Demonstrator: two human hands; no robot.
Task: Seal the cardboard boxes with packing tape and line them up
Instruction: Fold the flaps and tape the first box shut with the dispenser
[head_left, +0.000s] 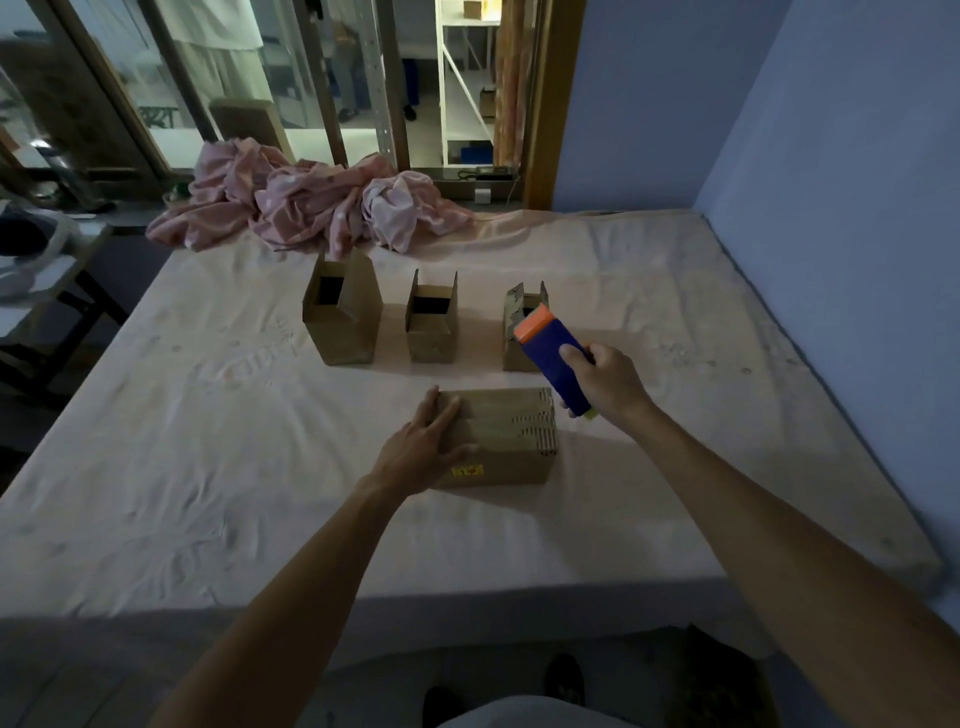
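Cardboard first: the nearest box (498, 436) lies in front of me on the bed (208, 415), its top flaps folded shut and a small yellow label (467, 471) on the face turned toward me. My left hand (426, 447) lies flat on the left end of its lid, fingers straight and spread, pressing down and curling round nothing.

My right hand (608, 384) is closed round a blue tape dispenser (550, 353), fingers and thumb wrapped about its body. I hold it in the air just past the right end of the box, tilted, with its orange end pointing up and away from me. I cannot tell whether any tape runs from it to the box.

Behind, three more boxes stand in a row across the bed with their flaps up and their insides dark: a tall left box (343, 322), a narrower middle box (431, 327), and a right box (519, 332) partly hidden behind the orange end of the dispenser.

Farther back, a crumpled pink cloth (311, 202) is heaped at the far edge of the bed. A blue wall (779, 130) runs along the right side.
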